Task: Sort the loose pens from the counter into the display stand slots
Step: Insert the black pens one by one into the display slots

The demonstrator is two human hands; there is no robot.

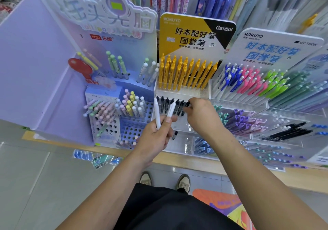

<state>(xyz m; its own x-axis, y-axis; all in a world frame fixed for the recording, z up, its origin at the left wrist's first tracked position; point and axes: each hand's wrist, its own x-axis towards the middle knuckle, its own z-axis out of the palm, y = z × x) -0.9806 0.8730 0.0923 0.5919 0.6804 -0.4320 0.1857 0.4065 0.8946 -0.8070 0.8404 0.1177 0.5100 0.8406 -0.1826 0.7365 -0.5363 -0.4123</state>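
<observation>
Stationery shelves crowd round the yellow display stand. At its front row of black pens the right hand pinches a black pen, seemingly slotting it in. Just below the stand, the left hand grips two white pens, which probably need their own slot next

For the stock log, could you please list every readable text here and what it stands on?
"KOKUYO": yellow sign, top left.
"Gambol": its black corner.
"好本配好笔 国誉笔": yellow sign, centre.
"KOKUYO": white sign, top left.
"好本配好笔 国誉笔": white sign, in blue.
"禾硕": purple stand.
Too blurred: the small print and the purple stand's big header lettering.
</observation>
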